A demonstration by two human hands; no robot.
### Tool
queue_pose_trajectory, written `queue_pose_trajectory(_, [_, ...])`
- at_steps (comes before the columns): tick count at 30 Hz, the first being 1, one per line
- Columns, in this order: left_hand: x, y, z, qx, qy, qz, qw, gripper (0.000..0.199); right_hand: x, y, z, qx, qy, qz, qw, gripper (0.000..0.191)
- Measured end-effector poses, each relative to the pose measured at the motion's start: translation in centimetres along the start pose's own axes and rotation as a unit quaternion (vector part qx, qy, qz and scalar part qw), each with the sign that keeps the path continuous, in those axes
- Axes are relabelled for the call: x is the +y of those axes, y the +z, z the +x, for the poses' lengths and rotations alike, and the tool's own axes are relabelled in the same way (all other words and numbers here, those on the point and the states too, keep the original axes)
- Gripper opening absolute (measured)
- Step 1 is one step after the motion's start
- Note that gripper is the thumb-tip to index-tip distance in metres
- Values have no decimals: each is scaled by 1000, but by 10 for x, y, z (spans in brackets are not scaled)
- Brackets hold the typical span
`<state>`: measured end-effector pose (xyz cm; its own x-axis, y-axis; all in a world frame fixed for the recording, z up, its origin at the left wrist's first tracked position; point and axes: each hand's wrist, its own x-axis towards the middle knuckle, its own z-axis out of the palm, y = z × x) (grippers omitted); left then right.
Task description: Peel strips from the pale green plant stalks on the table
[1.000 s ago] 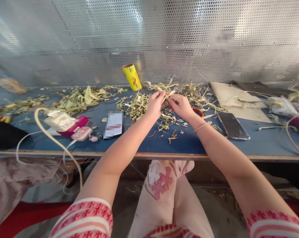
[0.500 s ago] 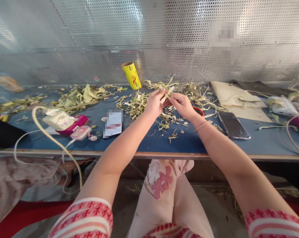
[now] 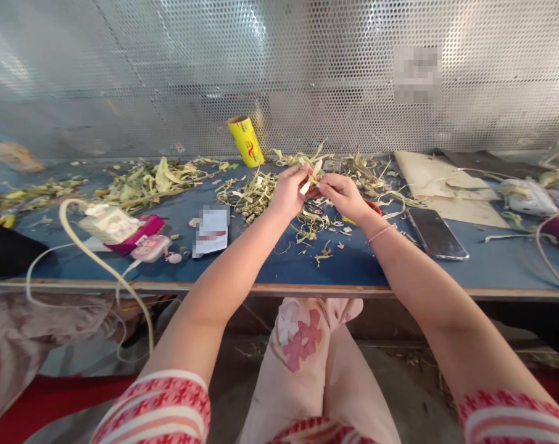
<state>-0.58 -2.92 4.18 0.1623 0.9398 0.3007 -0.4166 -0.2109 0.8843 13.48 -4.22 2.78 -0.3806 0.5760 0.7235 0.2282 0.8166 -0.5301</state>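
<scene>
Out over the table, my left hand point(image 3: 287, 191) pinches a small flower-shaped piece of pale green leaf strips point(image 3: 316, 169). From the other side, the closed fingertips of my right hand point(image 3: 342, 192) grip the same piece, close to its middle. Its light blades stick out above and below the fingers; the part between the fingertips is hidden. Beneath and behind both hands spreads a heap of dry leaf strips point(image 3: 254, 196). A red and yellow looped thing, perhaps scissor handles point(image 3: 372, 207), shows partly beside my right wrist.
A yellow tube point(image 3: 246, 142) leans at the back by the perforated metal wall point(image 3: 307, 74). Phones lie left point(image 3: 212, 231) and right point(image 3: 437, 233). Cables point(image 3: 104, 274) loop over the table's front edge at left. Cardboard point(image 3: 439, 176) lies at back right; a person's leg point(image 3: 43, 345) is at left.
The leaf piece has turned slightly between my fingers, its upper blade now more upright. My right hand and wrist have shifted a little, uncovering more of the red and yellow looped thing.
</scene>
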Motion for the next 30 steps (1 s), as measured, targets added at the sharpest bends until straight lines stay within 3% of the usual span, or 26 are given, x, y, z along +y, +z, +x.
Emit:
queue_pose_trajectory(4, [2,-8,4,-8,46,81,996,27,6,-11,0,-2,-2,-112,994,33])
queue_pose_trajectory(8, [6,-16,8,-53,9,153,987,24,8,-24,1,45,-47,-206,976,32])
queue_pose_trajectory(13, [3,-21,11,-65,31,190,979,23,5,-24,1,-47,-91,-294,950,21])
queue_pose_trajectory(17, [4,-19,9,-65,29,158,985,21,4,-20,0,-61,-86,-314,943,18])
queue_pose_trajectory(23, [5,-7,1,-40,34,54,997,17,5,-17,1,24,-77,-275,958,12])
queue_pose_trajectory(27, [-7,0,-1,-1,55,11,998,11,9,-5,1,106,-26,-241,964,9])
queue_pose_trajectory(30, [-17,2,0,21,58,-3,998,10,11,6,0,120,-18,-224,967,10])
